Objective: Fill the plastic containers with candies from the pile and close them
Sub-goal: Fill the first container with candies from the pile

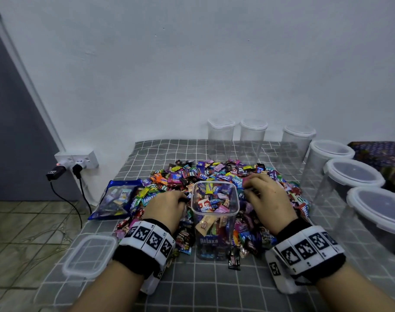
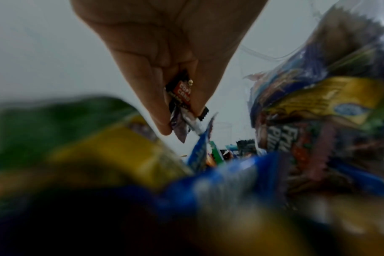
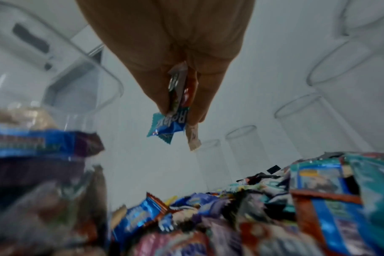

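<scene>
A clear square container [image 1: 215, 218], open on top and well filled with wrapped candies, stands in the middle of the candy pile [image 1: 214, 174]. My left hand [image 1: 169, 204] sits just left of its rim and pinches a few candies [image 2: 182, 104], one with a red label. My right hand [image 1: 263, 197] hovers at the right of the rim and pinches a few candies [image 3: 171, 128], among them a blue one. The container's wall [image 3: 81, 90] shows at the left of the right wrist view. Its loose lid [image 1: 90, 255] lies on the cloth at the near left.
Several empty lidded containers [image 1: 252, 140] line the back and right side of the checked cloth [image 1: 214, 287]. A blue candy bag [image 1: 117, 199] lies left of the pile. A wall socket with plugs [image 1: 76, 163] is at the left, above the tiled floor.
</scene>
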{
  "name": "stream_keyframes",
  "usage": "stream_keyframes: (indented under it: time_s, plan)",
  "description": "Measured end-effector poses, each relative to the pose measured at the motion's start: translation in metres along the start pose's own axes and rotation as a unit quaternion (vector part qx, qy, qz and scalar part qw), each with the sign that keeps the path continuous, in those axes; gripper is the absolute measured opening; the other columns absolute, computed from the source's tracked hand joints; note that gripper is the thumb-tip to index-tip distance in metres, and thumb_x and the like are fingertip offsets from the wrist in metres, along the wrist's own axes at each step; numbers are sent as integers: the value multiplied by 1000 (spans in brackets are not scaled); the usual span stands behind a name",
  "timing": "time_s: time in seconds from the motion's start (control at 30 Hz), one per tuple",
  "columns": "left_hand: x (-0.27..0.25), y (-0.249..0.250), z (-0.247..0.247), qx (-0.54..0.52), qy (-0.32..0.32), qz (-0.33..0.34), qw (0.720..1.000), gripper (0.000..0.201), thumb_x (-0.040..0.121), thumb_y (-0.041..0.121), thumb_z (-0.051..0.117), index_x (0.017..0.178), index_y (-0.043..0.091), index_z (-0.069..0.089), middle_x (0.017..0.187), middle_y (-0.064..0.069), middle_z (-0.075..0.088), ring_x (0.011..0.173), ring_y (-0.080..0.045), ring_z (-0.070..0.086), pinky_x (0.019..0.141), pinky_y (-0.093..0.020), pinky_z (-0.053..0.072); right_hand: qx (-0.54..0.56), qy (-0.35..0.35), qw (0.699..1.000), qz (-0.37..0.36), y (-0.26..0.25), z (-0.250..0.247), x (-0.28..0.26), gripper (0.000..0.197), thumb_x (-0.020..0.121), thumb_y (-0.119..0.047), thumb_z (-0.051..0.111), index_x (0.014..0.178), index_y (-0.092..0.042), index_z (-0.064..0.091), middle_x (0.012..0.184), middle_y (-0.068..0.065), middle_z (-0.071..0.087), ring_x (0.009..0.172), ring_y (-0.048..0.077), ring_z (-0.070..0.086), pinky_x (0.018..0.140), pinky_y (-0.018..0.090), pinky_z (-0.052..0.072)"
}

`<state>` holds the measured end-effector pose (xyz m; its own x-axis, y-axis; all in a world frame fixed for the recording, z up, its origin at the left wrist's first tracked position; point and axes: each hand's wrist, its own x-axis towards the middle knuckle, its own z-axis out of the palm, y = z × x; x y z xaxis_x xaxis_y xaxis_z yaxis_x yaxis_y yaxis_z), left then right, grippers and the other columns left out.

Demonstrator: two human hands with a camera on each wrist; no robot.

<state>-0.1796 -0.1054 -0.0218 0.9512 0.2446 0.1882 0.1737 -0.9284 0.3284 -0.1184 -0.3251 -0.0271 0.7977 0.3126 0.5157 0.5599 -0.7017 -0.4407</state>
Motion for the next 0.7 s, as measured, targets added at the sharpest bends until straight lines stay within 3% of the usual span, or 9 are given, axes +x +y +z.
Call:
stream_keyframes:
  time_s: [0.07,0.13,0.2,0.27,0.37,0.5,0.63,0.7]
  plan:
    - [0,-1,1,-1,2,1,1000,26,95,26,48,116,26,65,103,1,70,95,-18,62,79,-27,46,24,53,998,-7,-2,-5,2,5,83,-3,66,87,-3,69,101,6,64,88,23,61,78,23,40]
    - [1,-2,2,-2,1,2,1000,26,96,28,48,116,26,65,105,2,70,96,-18,62,80,-28,46,46,108,993,-23,-8,-11,6,5,81,-2,67,86,-3,70,99,5,64,85,15,59,79,19,40]
    - [1,-3,3,-3,1,1,1000,26,96,30,49,115,27,65,105,2,70,96,-18,62,80,-28,47,76,153,984,-45,-18,-18,9,8,81,-7,64,85,-3,70,97,-2,60,85,1,50,81,3,35]
    - [2,-3,4,-8,1,0,1000,25,95,28,49,115,26,65,104,2,70,95,-19,62,81,-29,47,106,168,978,-62,-28,-24,12,14,81,-11,60,86,-4,70,98,-6,55,87,-3,47,80,-5,30]
    - [1,-3,4,-14,4,4,1000,25,95,27,50,115,25,66,105,2,70,95,-19,62,81,-29,48,132,149,977,-82,-42,-27,12,16,82,-15,59,88,-5,70,100,-7,55,90,2,52,82,-2,34]
    - [2,-4,4,-18,3,9,1000,26,95,26,50,115,25,65,106,2,70,96,-18,62,82,-29,47,154,103,976,-110,-53,-20,6,15,82,-16,60,89,-8,70,102,-7,57,93,2,54,83,8,42]
    - [3,-3,4,-21,4,8,1000,26,95,26,49,115,25,65,106,2,70,96,-18,62,82,-29,47,147,57,978,-134,-55,-13,-1,18,85,-21,57,90,-10,70,103,-4,59,96,-1,52,85,10,43]
    - [3,-3,5,-24,2,5,1000,25,95,26,49,115,24,66,105,2,70,96,-18,62,81,-29,48,154,38,977,-145,-55,-12,-4,24,85,-26,52,93,-11,69,104,-3,60,95,0,53,83,18,46]
